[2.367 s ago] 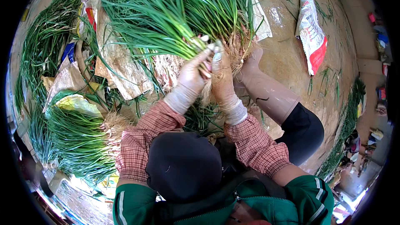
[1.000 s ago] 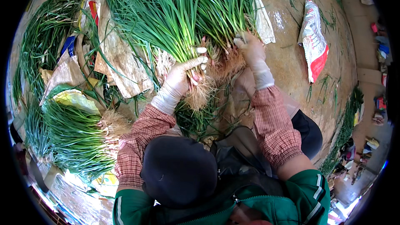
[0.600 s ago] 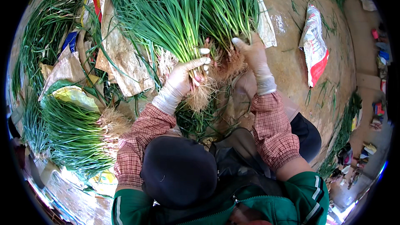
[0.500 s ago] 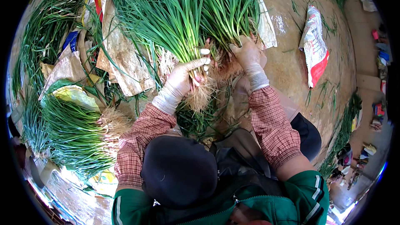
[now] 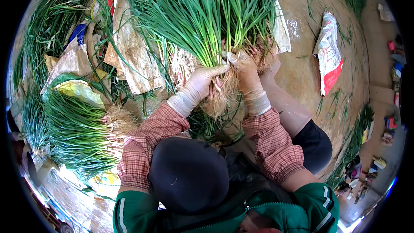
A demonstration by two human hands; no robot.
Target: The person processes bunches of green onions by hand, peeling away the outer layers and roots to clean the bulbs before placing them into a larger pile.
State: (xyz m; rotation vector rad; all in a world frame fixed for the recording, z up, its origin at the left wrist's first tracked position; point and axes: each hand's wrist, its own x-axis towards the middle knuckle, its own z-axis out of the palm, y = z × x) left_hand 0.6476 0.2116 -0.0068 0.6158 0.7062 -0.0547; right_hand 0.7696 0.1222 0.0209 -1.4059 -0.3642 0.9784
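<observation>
1. The bunch of green onions is at mid-scene, leaves fanning far, bulbs and pale roots hanging near.
2. Left hand: closed around the bunch just above the roots. Thumb extended right across the stem bases; wrist angled far and right.
3. Right hand: just beside the left, fingers curled around a smaller cluster of stalks. Back of hand faces up, wrist nearly straight, forearm leaning left toward its far end. Exact stalk count hidden by the fingers.
4. Forearms converge from near left and near right; left checked sleeve and right checked sleeve both end at whitish cuffs.
5. Heap of onions: far side, behind the hands, partly over a pale sheet.
6. Second onion pile: near left, roots pointing right.
7. Right knee in black cloth: right of the right sleeve.
8. Crumpled white-and-red sack: on the floor, far right, well apart from the hands.
</observation>
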